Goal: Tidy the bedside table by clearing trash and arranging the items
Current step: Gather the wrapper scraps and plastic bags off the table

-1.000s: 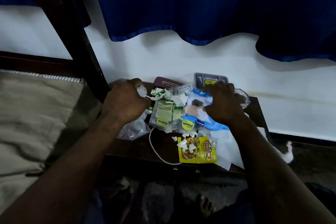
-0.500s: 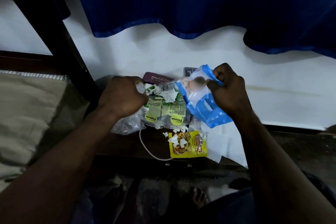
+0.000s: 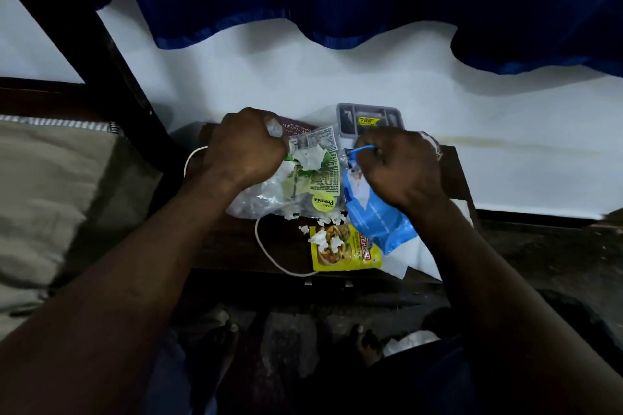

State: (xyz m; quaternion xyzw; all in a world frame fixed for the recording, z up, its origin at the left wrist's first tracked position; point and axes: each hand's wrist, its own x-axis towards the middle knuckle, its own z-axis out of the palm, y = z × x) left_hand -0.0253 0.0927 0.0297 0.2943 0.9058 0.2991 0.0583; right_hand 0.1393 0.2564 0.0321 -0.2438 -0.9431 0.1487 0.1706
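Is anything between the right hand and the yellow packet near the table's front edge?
Yes. The blue wrapper that the right hand grips hangs down between them, its lower end reaching the far right corner of the yellow packet. White paper scraps also lie on the packet's top.

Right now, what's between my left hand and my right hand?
In the head view, the crumpled green wrappers gripped by the left hand fill the gap up to the blue packet in the right hand.
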